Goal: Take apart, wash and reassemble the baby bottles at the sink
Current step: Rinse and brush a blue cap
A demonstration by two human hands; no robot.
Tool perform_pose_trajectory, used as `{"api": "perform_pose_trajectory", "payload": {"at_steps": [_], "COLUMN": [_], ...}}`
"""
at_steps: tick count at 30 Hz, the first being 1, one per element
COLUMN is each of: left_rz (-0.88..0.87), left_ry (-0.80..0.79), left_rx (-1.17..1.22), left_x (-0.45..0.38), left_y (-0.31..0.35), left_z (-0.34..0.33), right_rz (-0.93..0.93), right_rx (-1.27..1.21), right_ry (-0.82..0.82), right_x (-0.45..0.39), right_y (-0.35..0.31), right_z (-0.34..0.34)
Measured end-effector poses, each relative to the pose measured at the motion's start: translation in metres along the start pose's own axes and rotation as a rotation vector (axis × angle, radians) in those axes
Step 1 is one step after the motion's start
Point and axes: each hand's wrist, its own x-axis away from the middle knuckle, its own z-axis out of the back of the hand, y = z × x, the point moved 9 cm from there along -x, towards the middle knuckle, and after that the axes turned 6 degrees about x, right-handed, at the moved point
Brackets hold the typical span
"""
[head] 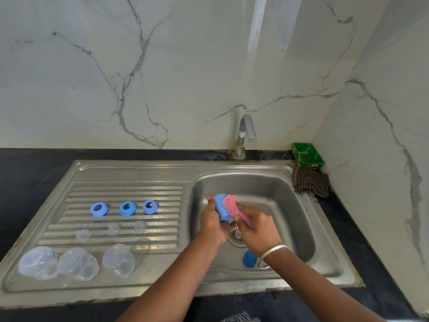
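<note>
Over the sink basin (287, 205), my left hand (212, 223) grips a blue bottle body (221, 206). My right hand (257, 228) holds a pink scrub sponge (232, 205) pressed against the bottle's side. Another blue bottle piece (249, 259) lies at the basin's near wall. On the drainboard (125, 189) three blue collar rings (127, 208) stand in a row. In front of them lie three clear teats (113, 229), and nearer still three clear caps (77, 263).
A steel tap (245, 135) stands behind the basin with no water running. A green soap tray (307, 153) and a checked cloth (311, 183) sit at the back right corner. The drain strainer (236, 237) shows between my wrists. Dark countertop (30, 175) surrounds the sink.
</note>
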Motion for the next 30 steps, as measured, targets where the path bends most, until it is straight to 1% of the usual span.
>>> {"api": "perform_pose_trajectory", "payload": {"at_steps": [3,6,8,11,13,16,20,21,23,25,27,30], "left_rz": [0.011,0.022,0.035,0.047,0.042,-0.022,0.005,0.026,0.040,0.024,0.039,0.066], "left_ry": [0.044,-0.013,-0.037,-0.103,-0.107,-0.021,0.013,-0.012,-0.069,-0.083,-0.097,-0.172], "left_rx": [-0.001,-0.148,-0.192,-0.116,-0.043,-0.016,0.015,-0.002,-0.131,-0.250,-0.243,-0.167], "left_x": [-0.002,-0.002,-0.002,0.005,0.003,-0.001,-0.003,-0.003,-0.004,-0.006,-0.009,-0.005], "left_y": [0.000,-0.005,-0.011,-0.016,-0.017,-0.007,0.000,0.000,-0.003,-0.006,-0.012,-0.018], "left_z": [0.003,0.004,0.004,-0.002,-0.002,-0.001,-0.005,-0.006,-0.006,-0.001,0.003,-0.004], "right_rz": [0.022,0.029,0.000,-0.119,-0.180,-0.170,-0.144,-0.136,-0.113,-0.081,-0.099,-0.211], "right_rx": [-0.059,-0.105,-0.087,-0.096,-0.120,-0.139,-0.162,-0.167,-0.188,-0.190,-0.196,-0.243], "right_ry": [0.004,-0.006,-0.002,-0.002,-0.016,-0.021,0.019,0.029,0.033,0.043,0.042,-0.002], "right_x": [0.013,0.015,0.007,-0.013,-0.020,-0.014,0.011,0.016,0.020,0.018,0.010,-0.008], "right_y": [0.006,0.007,0.005,0.011,0.016,0.014,0.016,0.018,0.018,0.015,0.013,0.016], "right_z": [-0.003,-0.004,-0.001,0.003,0.003,0.002,0.000,0.000,0.001,0.003,0.005,0.004]}}
